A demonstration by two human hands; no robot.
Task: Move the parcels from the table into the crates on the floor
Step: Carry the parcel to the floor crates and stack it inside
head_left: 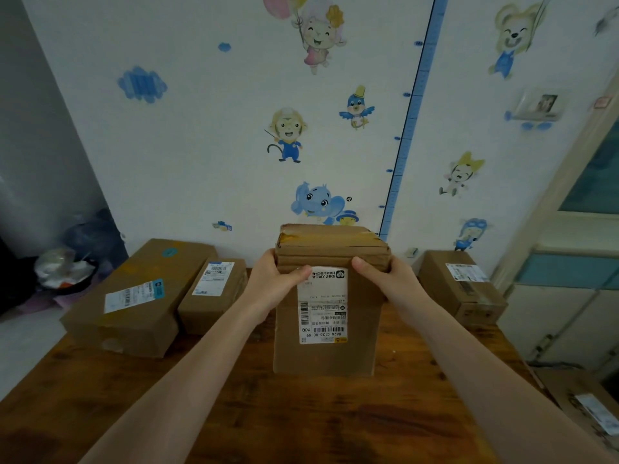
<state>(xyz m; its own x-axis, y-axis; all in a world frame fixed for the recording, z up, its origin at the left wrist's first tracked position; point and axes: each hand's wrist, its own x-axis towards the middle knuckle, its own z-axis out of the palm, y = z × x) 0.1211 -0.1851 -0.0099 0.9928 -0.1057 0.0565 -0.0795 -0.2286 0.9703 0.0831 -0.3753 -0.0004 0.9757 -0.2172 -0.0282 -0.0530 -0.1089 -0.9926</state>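
held parcel: tall brown carton (363, 316), upright, centre of the bench (268, 416), white shipping label on the near face, taped flaps on top
left hand: (278, 284) clamped on the carton's upper left edge, thumb lying on the near face at the label's top corner, fingers curled round the left side out of sight
right hand: (393, 279) clamped on the upper right edge, thumb on the near face just right of the label, fingers round the right side
parcel vs hands: carton sits between both hands, gripped near the top, most of its body hanging below them
base contact: cannot tell if the bottom edge touches the bench or is just off it
big flat parcel: (134, 296) at far left of the bench, overhanging its left edge, label up
small parcel: (214, 293) just beside the flat one, between it and the left hand
right parcel: (462, 286) at the back right corner, well apart from the right hand
lower right: another labelled box (589, 406) below bench level, blurred
wall: cartoon stickers and a blue height ruler (412, 128) behind the bench
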